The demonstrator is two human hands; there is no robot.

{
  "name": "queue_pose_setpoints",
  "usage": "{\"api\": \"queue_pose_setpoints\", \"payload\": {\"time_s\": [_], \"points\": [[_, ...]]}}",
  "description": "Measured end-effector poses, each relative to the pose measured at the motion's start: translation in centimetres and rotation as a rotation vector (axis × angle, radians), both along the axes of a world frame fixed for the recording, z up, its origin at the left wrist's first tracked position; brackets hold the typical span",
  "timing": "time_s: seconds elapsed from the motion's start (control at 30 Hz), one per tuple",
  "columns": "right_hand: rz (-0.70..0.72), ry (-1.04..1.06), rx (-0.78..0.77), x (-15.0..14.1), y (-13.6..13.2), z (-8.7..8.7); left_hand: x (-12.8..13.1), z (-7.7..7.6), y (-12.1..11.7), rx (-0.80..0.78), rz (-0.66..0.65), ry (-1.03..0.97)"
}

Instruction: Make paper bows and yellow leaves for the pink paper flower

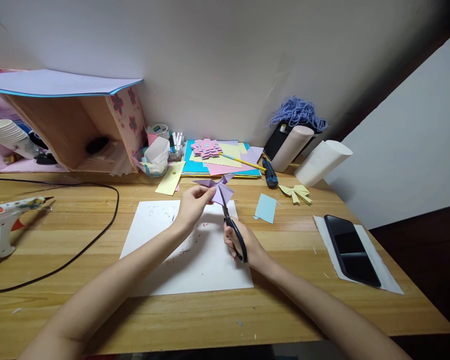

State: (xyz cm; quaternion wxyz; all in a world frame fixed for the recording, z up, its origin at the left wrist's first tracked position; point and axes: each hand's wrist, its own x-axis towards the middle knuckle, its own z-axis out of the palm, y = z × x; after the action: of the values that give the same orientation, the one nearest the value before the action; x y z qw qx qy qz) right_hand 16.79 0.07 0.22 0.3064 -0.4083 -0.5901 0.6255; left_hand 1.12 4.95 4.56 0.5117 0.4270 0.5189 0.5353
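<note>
Two bare hands meet at twelve o'clock: the left hand (194, 204) pinches folded purple paper (225, 193); the right hand (243, 242) grasps black-handled metal scissors (235, 230).

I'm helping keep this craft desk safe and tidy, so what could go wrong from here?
The left hand holds the purple paper with its fingers close to the blades of the scissors in the right hand, so a slip might nick them. The blades lie over the folded purple paper, so a cut could stray too far. The black cord loops near the left forearm and might get snagged, perhaps tugging the glue gun.
</note>
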Motion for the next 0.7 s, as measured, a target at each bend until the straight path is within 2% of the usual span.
{"api": "queue_pose_setpoints", "payload": {"time_s": [0.4,0.7], "points": [[0.013,0.002,0.020,0.0,0.2,-0.5,-0.2,0.0,0.1,-0.018,-0.033,-0.012],[-0.012,-0.012,-0.003,0.1,0.1,0.6,-0.3,0.8,0.0,-0.038,-0.062,0.005]]}}
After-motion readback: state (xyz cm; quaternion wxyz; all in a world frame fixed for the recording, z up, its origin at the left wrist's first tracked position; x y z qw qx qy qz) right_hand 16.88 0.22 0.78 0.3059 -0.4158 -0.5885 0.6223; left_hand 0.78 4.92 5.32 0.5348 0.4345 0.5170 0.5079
